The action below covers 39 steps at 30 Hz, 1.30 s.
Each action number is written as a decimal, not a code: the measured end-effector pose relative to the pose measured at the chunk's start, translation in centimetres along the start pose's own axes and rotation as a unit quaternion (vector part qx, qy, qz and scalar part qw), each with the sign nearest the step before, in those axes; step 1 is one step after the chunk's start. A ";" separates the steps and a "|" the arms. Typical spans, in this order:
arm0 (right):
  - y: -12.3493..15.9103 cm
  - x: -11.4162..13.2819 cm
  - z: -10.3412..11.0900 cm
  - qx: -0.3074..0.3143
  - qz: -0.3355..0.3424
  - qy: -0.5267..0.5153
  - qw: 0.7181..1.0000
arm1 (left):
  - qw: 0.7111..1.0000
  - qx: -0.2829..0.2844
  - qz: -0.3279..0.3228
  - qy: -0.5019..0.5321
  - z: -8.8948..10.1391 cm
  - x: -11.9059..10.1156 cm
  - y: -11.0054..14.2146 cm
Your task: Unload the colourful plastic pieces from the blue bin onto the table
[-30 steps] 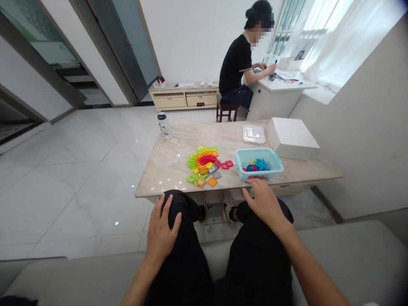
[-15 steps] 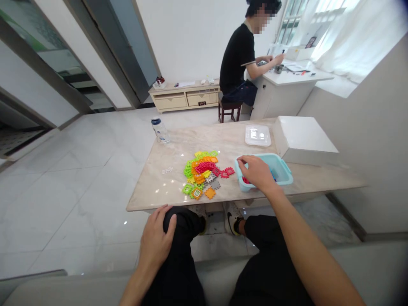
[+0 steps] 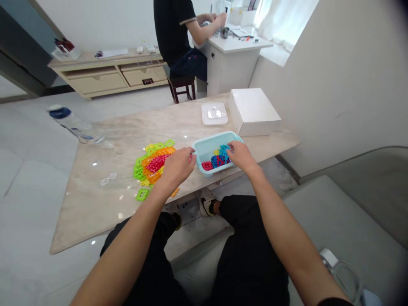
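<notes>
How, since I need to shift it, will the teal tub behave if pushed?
The teal plastic tub looks thin-walled, so probably light and slightly flexible. On the glossy stone tabletop it should likely slide easily. The blue and red plastic pieces inside may shift.

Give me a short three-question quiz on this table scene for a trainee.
1. Which hand reaches into the basket?
2. True or false: the white box stands beside the clear tray.
3. What colours are the pieces in the basket?
A. Green and yellow
B. Red and blue
C. Orange and white

Key: 1. right hand; 2. true; 3. B
</notes>
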State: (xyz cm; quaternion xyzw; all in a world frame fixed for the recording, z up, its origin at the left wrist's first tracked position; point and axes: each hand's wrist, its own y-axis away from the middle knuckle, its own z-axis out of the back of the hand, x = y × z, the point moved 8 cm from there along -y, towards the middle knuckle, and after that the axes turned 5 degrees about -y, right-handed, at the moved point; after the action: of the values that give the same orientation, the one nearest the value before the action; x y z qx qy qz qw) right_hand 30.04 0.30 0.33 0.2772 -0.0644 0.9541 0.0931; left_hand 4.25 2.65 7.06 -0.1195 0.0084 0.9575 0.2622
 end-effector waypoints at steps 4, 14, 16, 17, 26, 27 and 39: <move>-1.2 -0.5 -3.2 0.074 -0.102 0.105 0.986 | 0.999 0.020 -0.011 -0.047 -1.1 -0.7 0.7; -2.7 -2.5 -8.8 0.250 -0.207 0.194 0.926 | 0.997 0.047 -0.017 -0.057 -1.9 0.4 2.9; -3.0 -2.4 -8.8 0.251 -0.201 0.193 0.927 | 0.997 0.044 -0.014 -0.056 -1.7 1.0 3.6; -3.1 -2.3 -8.7 0.249 -0.196 0.188 0.930 | 0.998 0.042 -0.011 -0.053 -1.5 1.3 4.0; -3.2 -2.6 -7.4 0.191 -0.194 0.145 0.951 | 1.000 0.006 -0.002 -0.013 -0.5 2.4 5.3; -3.3 -2.6 -7.4 0.184 -0.195 0.143 0.953 | 1.000 0.009 -0.002 -0.013 -0.5 2.3 5.3; -4.6 -2.6 -6.6 0.121 -0.214 0.156 0.957 | 0.999 0.038 -0.008 -0.013 -1.0 1.5 5.1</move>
State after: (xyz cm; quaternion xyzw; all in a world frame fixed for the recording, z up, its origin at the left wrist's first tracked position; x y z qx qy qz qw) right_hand 29.82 5.59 -6.27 0.1416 0.1279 0.9438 0.2699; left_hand 0.72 -1.07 5.50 -0.0969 0.0408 0.9559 0.2741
